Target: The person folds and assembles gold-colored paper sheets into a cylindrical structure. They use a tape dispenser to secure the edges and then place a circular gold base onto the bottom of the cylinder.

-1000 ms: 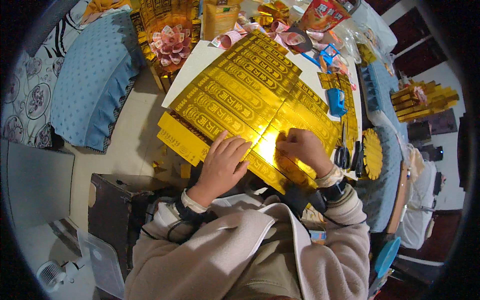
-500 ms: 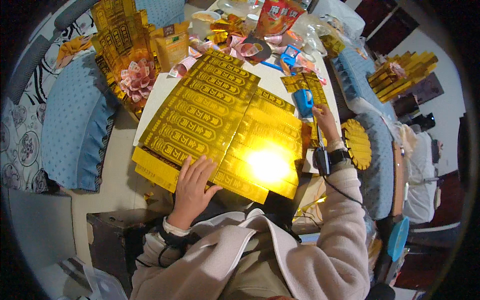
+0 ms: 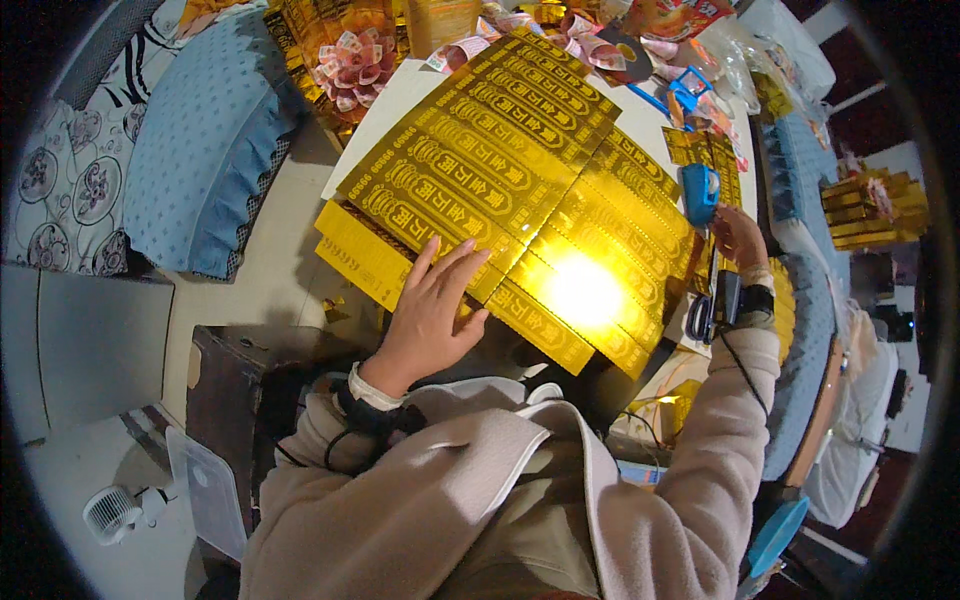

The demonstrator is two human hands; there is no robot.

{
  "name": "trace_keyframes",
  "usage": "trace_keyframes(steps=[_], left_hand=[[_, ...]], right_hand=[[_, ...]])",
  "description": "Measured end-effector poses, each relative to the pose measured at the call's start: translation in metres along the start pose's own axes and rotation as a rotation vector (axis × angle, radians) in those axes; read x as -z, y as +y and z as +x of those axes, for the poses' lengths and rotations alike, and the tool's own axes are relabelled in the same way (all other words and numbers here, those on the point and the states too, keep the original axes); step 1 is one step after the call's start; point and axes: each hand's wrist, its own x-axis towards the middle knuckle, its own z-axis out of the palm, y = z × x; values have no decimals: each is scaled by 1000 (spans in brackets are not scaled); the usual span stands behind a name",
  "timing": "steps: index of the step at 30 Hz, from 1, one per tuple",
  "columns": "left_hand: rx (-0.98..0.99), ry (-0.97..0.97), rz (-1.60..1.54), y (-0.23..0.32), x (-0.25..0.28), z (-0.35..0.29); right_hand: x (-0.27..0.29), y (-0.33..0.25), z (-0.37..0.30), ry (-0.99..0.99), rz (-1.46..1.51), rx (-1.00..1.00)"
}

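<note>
Large gold foil sheets with embossed rows of designs lie overlapping on the white table, a bright glare on their right part. My left hand rests on the near edge of the foil, palm down with its fingers stretched out. At the right edge of the table, my right hand is closed at the near end of a blue tape dispenser, its fingers bent together. Whatever sits between those fingertips is too small to make out. Just below this hand lies a pair of dark-handled scissors.
Rolled pink banknote-like papers, a blue-framed item and a red package crowd the far side. A pink paper flower stands at the far left beside a blue-covered seat. A dark box is near my left arm.
The whole view has shifted, so the table appears farther right and higher. My left hand stays on the foil; my right hand remains by the tape dispenser, its fingers more curled.
</note>
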Motion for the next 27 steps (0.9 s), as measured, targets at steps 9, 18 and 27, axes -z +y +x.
trace_keyframes(steps=[9,18,27], left_hand=[[-18,-77,28,6,4,10],[-20,-53,56,4,-2,6],[-9,-43,29,2,0,8]], right_hand=[[6,44,-27,-104,359,200],[-22,39,-40,120,204,65],[-28,26,-49,306,-157,307]])
